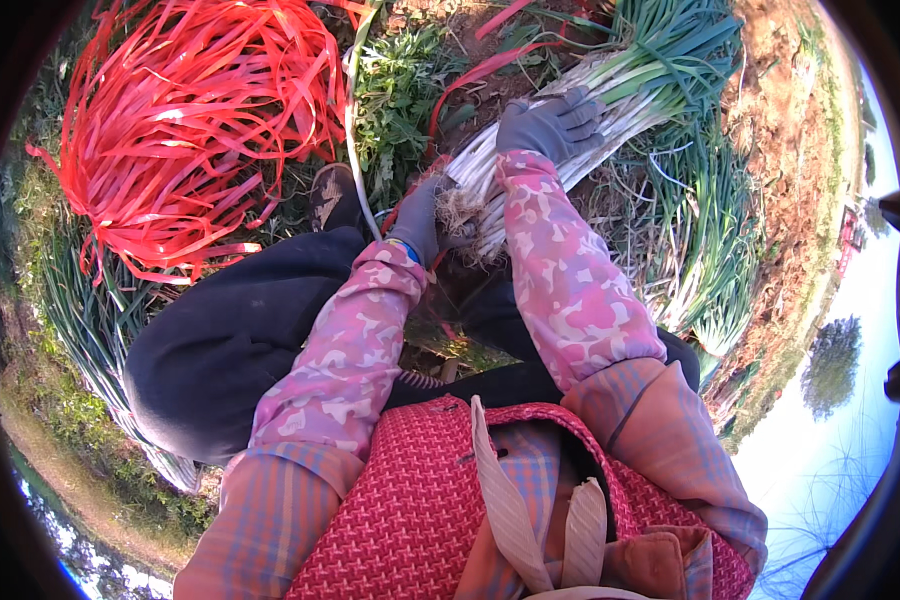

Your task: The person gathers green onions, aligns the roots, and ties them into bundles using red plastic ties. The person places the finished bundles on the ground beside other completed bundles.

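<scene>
A bundle of green onions lies slantwise before me, its white stems and tangled roots towards me and its green leaves at the upper right. My right hand, in a grey glove, lies over the white stems with its fingers curled around their far side. At the root end, my left hand, also in a grey glove, cups the roots from the left. Some of its fingers are hidden beneath them. Red plastic strapping runs along the ground beside the bundle and close to my left hand.
A large heap of red plastic strips lies at upper left. More green onions lie at right and left. A pale stalk stands by green weeds. My bent legs in dark trousers flank the work.
</scene>
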A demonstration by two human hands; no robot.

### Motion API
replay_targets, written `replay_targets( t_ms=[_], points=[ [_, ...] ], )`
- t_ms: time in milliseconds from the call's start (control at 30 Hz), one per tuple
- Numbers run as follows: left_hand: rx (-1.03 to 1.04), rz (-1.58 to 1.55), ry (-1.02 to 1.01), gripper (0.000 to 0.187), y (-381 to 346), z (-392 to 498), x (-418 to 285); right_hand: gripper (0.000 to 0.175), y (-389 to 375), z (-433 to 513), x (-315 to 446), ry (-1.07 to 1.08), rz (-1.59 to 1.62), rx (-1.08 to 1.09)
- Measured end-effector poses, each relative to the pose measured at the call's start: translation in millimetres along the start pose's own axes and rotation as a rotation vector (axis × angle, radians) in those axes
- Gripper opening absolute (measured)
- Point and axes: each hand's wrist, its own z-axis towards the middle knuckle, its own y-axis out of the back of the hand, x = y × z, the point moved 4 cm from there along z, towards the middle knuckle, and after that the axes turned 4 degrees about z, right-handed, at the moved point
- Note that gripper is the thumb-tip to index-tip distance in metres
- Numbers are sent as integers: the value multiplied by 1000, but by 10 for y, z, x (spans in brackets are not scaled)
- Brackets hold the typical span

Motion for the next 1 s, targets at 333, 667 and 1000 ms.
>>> replay_targets(
  t_ms=[333,667,1000],
  points=[
    [-455,1082,-212,41,-197,-327,-469,62,147,413,-591,113,351,347],
    [-429,1924,-972,77,-1608,167,-279,25,481,1221,-470,467,24,524],
    [-302,1845,-1134,69,-1436,113,-296,21,12,1777,-895,1066,437,-8]
  ],
)
